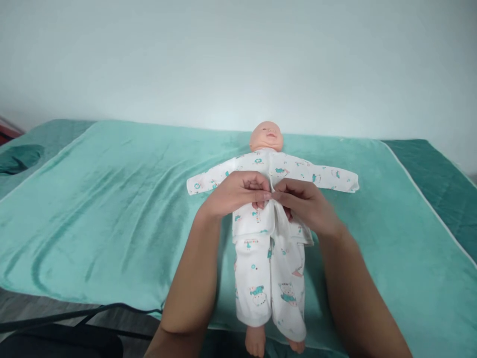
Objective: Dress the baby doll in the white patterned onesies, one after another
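A baby doll (pixel 266 135) lies on its back on a teal blanket (pixel 112 209), head away from me, arms spread. It wears a white printed jacket (pixel 320 176) and matching white trousers (pixel 270 283); its bare feet show at the near edge. My left hand (pixel 234 191) and my right hand (pixel 303 204) meet over the doll's chest. Both pinch the front edges of the jacket where the two flaps join. The fingertips are closed on the cloth.
The blanket covers a bed with a darker green sheet (pixel 443 184) showing at the right and far left. A pale wall (pixel 238 59) stands behind. A black cable (pixel 74 314) runs along the near left edge of the bed.
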`<state>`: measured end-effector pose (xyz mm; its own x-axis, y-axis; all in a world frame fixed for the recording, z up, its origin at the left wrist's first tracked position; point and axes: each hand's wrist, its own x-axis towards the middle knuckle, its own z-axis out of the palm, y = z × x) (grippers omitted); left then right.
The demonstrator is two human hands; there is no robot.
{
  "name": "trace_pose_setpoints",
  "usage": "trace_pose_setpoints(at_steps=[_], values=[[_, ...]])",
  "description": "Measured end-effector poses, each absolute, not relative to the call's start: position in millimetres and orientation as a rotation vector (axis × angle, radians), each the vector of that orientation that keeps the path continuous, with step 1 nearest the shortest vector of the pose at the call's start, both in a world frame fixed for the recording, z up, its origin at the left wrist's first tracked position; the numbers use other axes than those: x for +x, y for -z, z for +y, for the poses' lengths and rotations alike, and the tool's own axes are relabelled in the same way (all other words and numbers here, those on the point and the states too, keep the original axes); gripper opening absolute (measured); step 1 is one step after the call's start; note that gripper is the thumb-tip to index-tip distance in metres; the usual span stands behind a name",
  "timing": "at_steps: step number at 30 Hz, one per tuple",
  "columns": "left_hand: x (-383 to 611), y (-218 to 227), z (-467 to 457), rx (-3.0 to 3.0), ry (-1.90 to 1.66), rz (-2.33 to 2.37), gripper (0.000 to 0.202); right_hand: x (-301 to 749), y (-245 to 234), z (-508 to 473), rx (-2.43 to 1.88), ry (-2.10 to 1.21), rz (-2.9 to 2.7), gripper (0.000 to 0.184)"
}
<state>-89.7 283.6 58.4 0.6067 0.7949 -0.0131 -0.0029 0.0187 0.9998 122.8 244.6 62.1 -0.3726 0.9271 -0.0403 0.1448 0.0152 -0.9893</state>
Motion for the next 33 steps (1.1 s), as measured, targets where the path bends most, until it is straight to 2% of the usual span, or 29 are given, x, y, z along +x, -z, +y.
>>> trace_pose_setpoints(at_steps=[14, 33], values=[[-88, -58, 285, 1.404, -0.695, 0.734, 0.017, 120, -60, 248, -1.131, -1.562, -1.515, 0.045], [-91, -63, 280, 1.489, -0.579, 0.866, 0.023, 117, -51, 251, -1.091, -1.54, -1.371, 0.035]])
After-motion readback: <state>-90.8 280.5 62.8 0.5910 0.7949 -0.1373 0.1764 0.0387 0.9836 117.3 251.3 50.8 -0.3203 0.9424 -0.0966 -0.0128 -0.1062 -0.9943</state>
